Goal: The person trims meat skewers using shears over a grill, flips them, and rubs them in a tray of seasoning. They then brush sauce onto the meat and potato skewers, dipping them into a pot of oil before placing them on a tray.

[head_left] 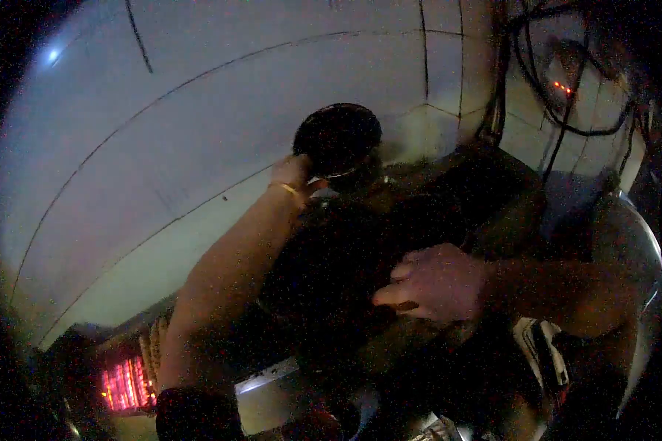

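Note:
My left hand (pixel 293 173) reaches far forward, a band at its wrist, fingers closed at the lower left edge of a round black thing (pixel 338 140). That thing looks like a pan or lid with a thin, shiny rim, tilted up against the pale wall. Closer in, my right hand (pixel 445 283) comes from the right over a large dark mass (pixel 338 257), its fingers pointing left and slightly apart. Nothing shows between them, and deep shadow hides the surface beneath.
A glowing red-pink heater (pixel 129 384) stands at the lower left. Dark cables (pixel 526 66) hang on the right wall near small orange lights (pixel 561 87). A curved, shiny-edged thing (pixel 640 228) stands at the far right. Crumpled foil-like material (pixel 441 428) lies at the bottom.

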Demonstrator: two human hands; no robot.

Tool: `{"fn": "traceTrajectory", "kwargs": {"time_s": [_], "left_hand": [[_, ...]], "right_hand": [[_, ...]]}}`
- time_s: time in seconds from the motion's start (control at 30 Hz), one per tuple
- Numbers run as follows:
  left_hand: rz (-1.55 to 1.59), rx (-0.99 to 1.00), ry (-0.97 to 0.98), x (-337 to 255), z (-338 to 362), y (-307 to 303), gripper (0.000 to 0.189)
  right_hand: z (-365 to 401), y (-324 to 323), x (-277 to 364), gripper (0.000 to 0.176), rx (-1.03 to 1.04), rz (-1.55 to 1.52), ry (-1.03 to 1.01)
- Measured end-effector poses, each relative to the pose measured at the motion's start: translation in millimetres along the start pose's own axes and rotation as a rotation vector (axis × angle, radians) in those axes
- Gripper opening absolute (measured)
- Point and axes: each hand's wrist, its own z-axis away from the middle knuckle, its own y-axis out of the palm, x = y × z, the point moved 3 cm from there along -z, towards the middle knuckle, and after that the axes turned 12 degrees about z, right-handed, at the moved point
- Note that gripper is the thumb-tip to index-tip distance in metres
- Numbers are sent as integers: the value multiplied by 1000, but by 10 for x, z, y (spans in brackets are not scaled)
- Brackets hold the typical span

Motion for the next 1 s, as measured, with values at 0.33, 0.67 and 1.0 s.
{"fn": "traceTrajectory", "kwargs": {"time_s": [0.33, 0.67, 1.0], "left_hand": [[-1575, 484, 231, 404, -478, 782, 42], [-477, 192, 59, -635, -458, 282, 56], [-230, -717, 305, -1907, 3458, -2261, 41]], "right_hand": [[39, 164, -176, 36, 115, 21, -90], [-170, 116, -611, 31, -423, -712, -30], [-288, -132, -1194, 29, -826, -1512, 562]]}}
